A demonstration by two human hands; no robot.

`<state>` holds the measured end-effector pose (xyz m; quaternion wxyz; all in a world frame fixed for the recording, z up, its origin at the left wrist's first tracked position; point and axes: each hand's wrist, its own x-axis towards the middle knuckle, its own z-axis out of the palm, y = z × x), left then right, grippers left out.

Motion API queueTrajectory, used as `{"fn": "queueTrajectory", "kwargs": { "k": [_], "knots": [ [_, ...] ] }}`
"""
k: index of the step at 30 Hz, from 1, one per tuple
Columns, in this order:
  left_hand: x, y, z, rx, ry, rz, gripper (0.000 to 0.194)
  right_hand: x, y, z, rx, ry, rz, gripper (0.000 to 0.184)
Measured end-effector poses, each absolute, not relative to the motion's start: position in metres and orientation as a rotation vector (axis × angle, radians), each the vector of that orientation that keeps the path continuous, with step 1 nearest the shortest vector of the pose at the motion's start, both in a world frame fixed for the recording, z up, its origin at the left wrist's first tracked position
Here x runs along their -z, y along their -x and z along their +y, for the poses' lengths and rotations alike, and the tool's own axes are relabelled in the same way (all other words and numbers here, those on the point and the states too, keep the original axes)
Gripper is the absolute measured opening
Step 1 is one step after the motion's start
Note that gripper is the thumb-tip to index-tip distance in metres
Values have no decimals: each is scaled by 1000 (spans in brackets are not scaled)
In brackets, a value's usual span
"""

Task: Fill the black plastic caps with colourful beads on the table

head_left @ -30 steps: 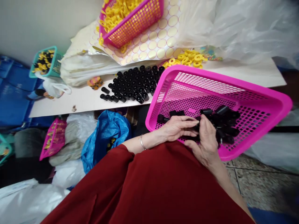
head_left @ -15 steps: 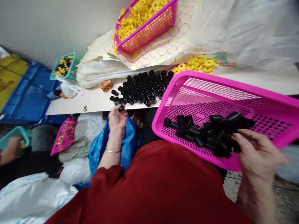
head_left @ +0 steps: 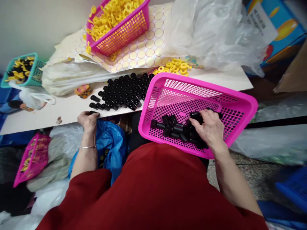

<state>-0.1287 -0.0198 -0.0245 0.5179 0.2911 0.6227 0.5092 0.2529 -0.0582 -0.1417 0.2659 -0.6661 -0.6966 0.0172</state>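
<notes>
My left hand (head_left: pixel 87 120) is at the table's front edge, its fingers closed on a black cylinder (head_left: pixel 94 113) at the near end of the rows. Many black cylinders (head_left: pixel 124 89) stand packed together on the table beyond it. On my lap a pink basket (head_left: pixel 240 92) tilts toward me, with loose black cylinders (head_left: pixel 178 128) heaped along its lower side. My right hand (head_left: pixel 211 127) reaches into this basket. Its thumb and fingers are bent around a black cylinder (head_left: pixel 196 115) on the heap, partly covered by the hand.
Behind the rows stands a pink basket (head_left: pixel 120 36) of yellow rings on sheets of round stickers (head_left: pixel 141 54). Loose yellow rings (head_left: pixel 176 66) lie near my basket. A teal basket (head_left: pixel 35 72) is at far left, clear plastic bags (head_left: pixel 211 35) at back right, a blue bag (head_left: pixel 112 143) below the table.
The view has swung right. My left hand has come to the table edge with its black cylinder. My right hand has moved further into the basket, over the heap.
</notes>
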Motion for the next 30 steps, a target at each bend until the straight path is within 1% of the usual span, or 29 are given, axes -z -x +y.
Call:
{"fn": "queueTrajectory", "kwargs": {
  "k": [1,3,6,8,10,13,16,17,18,21,24,26,28,30],
  "knots": [
    [28,130,-18,-1193,-740,1488,50,140,-249,-54,-51,1843,-1904,32],
    [37,148,-12,-1176,-857,1510,50,139,-243,-46,-82,1917,-1935,25],
    [55,195,-2,-1298,-1079,1673,48,138,-242,-38,-187,1922,-1866,17],
    [67,219,0,-1406,-1184,1802,48,139,-247,-37,-310,1819,-1650,19],
    [74,221,-3,-1485,-1255,1888,43,139,-257,-41,-488,1641,-1287,25],
    [71,176,-14,-1605,-1326,1914,22,136,-273,-54,-816,1322,-780,30],
    [60,91,-24,-1550,-1444,1766,2,131,-280,-69,-1037,1125,-586,26],
    [57,60,-26,-1498,-1512,1669,6,130,-279,-73,-1075,1104,-575,25],
    [56,31,-26,-1354,-1585,1517,10,129,-277,-77,-1097,1103,-573,25],
    [63,-43,-21,-756,-1836,1016,15,129,-266,-86,-1071,1157,-541,30],
    [82,-91,-9,-334,-2101,849,21,131,-258,-93,-935,1211,-474,31],
    [95,-112,1,-187,-2182,859,27,132,-256,-99,-858,1234,-474,31],
    [106,-124,9,-120,-2219,845,36,133,-257,-105,-825,1246,-494,34],
    [114,-131,15,-88,-2240,811,40,134,-258,-111,-855,1233,-506,37]
  ]
}}
